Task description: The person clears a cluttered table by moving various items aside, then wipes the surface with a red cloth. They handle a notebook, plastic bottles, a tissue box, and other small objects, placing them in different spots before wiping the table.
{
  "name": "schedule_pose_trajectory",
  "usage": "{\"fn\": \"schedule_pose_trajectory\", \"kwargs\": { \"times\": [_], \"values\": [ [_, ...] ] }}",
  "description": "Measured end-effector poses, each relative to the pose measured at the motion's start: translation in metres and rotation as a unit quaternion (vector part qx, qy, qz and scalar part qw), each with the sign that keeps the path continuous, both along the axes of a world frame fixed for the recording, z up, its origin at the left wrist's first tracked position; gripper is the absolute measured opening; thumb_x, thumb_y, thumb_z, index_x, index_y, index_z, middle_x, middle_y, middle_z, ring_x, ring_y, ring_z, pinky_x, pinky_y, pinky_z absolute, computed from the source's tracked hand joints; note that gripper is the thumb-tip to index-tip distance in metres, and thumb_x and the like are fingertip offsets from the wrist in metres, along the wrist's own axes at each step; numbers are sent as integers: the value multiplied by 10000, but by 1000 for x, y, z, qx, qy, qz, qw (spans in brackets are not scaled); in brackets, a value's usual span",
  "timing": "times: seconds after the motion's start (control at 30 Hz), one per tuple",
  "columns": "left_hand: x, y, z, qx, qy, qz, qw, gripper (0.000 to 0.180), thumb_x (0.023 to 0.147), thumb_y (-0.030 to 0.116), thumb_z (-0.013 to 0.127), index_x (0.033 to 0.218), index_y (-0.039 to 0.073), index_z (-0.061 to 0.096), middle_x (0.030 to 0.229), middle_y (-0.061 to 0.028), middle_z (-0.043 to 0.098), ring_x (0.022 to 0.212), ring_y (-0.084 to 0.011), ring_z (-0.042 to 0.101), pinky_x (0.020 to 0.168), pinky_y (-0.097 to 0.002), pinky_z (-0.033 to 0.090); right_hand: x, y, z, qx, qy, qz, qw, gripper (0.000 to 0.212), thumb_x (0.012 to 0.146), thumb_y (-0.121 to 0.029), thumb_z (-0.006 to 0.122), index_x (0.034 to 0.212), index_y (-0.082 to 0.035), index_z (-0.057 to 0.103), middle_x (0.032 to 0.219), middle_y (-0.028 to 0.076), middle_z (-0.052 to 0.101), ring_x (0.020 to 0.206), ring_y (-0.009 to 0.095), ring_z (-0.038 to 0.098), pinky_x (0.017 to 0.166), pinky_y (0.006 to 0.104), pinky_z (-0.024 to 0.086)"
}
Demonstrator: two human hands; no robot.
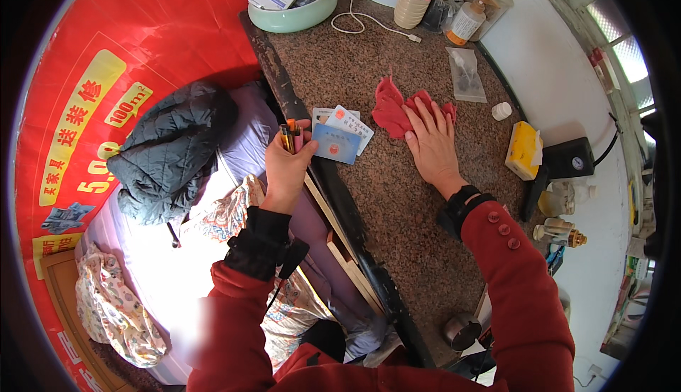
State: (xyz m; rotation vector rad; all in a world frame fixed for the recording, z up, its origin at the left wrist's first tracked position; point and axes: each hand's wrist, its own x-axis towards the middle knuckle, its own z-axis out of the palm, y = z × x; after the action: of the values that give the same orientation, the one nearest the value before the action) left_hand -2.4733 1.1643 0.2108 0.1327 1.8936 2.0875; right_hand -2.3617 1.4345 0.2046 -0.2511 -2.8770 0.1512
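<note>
Over the desk's left edge, my left hand (285, 169) is closed around several small lighters (291, 137) in orange, yellow and pink. The same hand pinches a blue card (335, 144) at its near corner, and white cards (352, 125) fan out behind it above the desktop. To the right, my right hand (433, 144) lies flat with fingers spread on a crumpled red cloth (391, 108), pressing it to the speckled brown desktop (397, 200). Part of the cloth is hidden under the palm and fingers.
A pale green bowl (294, 20) full of small items, a white cable (362, 18) and several bottles stand at the back. On the right are a clear bag (466, 74), a white cap (501, 111) and a yellow tissue pack (523, 151). A metal cup (462, 331) sits near me.
</note>
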Motion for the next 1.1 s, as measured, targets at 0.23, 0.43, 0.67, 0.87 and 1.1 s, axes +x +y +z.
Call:
{"fn": "schedule_pose_trajectory", "kwargs": {
  "times": [0.23, 0.43, 0.67, 0.87, 1.1],
  "values": [
    [-8, -10, -8, 68, -91, 60, 992, 401, 850, -48, 676, 1237, 37, 609, 1041, -7, 657, 624, -22, 471, 507, -183, 326, 1, 0, 1, -7, 8, 9, 1000, 486, 1011, -290, 441, 1487, -201, 398, 1560, 76, 338, 1441, 359, 263, 1185, 554, 158],
    [-27, -15, -8, 52, -72, 5, 996, 429, 835, -60, 669, 1247, 42, 606, 1166, -41, 656, 627, -22, 474, 514, -178, 340, 0, 0, 1, -5, 3, 6, 1000, 488, 1011, -299, 431, 1488, -203, 397, 1560, 76, 336, 1440, 360, 264, 1185, 555, 160],
    [-25, -18, -5, -59, -28, 39, 997, 406, 825, -31, 699, 1215, 32, 607, 991, 0, 625, 648, -48, 519, 549, -193, 395, 0, 0, 2, -4, 5, 5, 1000, 488, 1010, -298, 437, 1487, -206, 398, 1560, 75, 337, 1440, 360, 265, 1188, 549, 161],
    [-23, -6, 1, -52, -38, -3, 998, 375, 822, -18, 717, 1178, 23, 605, 884, 13, 594, 661, -52, 528, 579, -197, 411, 0, -1, 2, -7, 5, 2, 1000, 484, 1011, -302, 447, 1484, -208, 404, 1560, 71, 336, 1441, 358, 263, 1188, 546, 161],
    [11, -19, 20, -119, 184, -47, 975, 218, 826, -93, 660, 980, 60, 636, 857, 11, 629, 737, -76, 562, 614, -217, 432, 0, 0, 2, -10, 26, 13, 1000, 475, 1010, -295, 457, 1475, -202, 420, 1550, 76, 355, 1437, 361, 276, 1181, 553, 167]
  ]
}}
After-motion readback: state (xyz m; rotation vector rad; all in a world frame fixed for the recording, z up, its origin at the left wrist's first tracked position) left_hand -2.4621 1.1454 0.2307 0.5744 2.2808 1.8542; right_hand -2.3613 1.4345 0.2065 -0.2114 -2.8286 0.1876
